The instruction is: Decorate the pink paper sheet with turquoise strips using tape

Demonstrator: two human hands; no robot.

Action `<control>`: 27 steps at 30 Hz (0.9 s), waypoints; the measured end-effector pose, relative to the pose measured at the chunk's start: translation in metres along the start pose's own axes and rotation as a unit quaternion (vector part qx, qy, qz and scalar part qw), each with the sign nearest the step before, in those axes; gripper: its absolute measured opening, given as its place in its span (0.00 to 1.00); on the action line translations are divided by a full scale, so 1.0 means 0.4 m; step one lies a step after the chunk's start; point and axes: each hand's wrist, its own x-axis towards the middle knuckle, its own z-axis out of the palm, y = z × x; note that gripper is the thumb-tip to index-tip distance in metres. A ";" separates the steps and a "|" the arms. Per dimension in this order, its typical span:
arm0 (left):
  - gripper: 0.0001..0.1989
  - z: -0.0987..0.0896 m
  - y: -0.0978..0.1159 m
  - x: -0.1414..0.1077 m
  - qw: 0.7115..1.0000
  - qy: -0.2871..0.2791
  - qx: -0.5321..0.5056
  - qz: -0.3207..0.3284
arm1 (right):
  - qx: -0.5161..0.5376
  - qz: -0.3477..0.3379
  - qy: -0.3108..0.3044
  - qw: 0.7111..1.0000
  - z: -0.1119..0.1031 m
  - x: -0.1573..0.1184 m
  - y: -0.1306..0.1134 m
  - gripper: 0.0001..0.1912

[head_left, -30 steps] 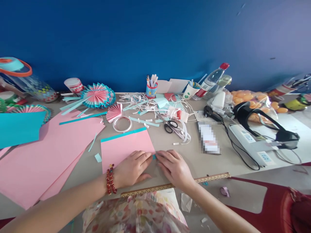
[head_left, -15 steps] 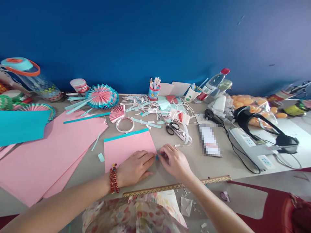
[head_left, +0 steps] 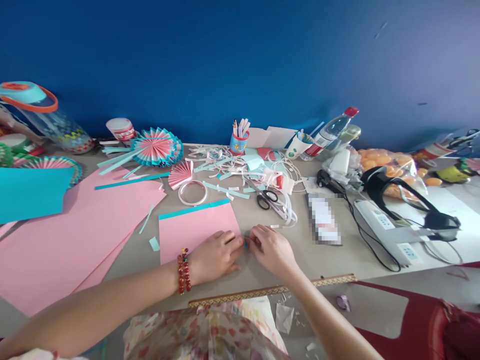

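Note:
A pink paper sheet (head_left: 195,232) lies on the table in front of me, with a blue paper strip (head_left: 195,209) along its far edge. My left hand (head_left: 217,254), with a beaded bracelet on the wrist, rests on the sheet's near right part, its fingers bent and closed at the right edge. Close beside it on the right, my right hand (head_left: 273,254) is curled with thumb and forefinger pinched together. A small bit of blue strip (head_left: 246,245) shows at those fingertips; the rest of it is hidden by the hands.
Large pink sheets (head_left: 86,235) and a blue sheet (head_left: 33,195) lie left. Behind are a tape roll (head_left: 192,193), folded paper rosette (head_left: 156,146), paper scraps, scissors (head_left: 267,199) and a pen cup (head_left: 239,142). A phone (head_left: 324,220) and power strip (head_left: 382,227) are right.
My left hand has shifted slightly right and its fingers are more bent. Less of the blue strip between the hands shows now. The view has moved slightly.

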 end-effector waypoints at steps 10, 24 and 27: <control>0.22 0.004 0.006 -0.010 0.999 0.003 -0.035 -0.018 | -0.055 0.025 0.070 0.996 0.014 -0.045 0.028 0.11; 0.19 -0.004 -0.004 -0.024 0.982 0.062 -0.168 -0.062 | 0.095 0.060 0.233 0.966 0.025 -0.088 0.130 0.17; 0.15 0.001 -0.006 -0.018 0.980 0.062 -0.173 -0.073 | 0.100 -0.028 0.207 0.973 0.034 -0.083 0.084 0.12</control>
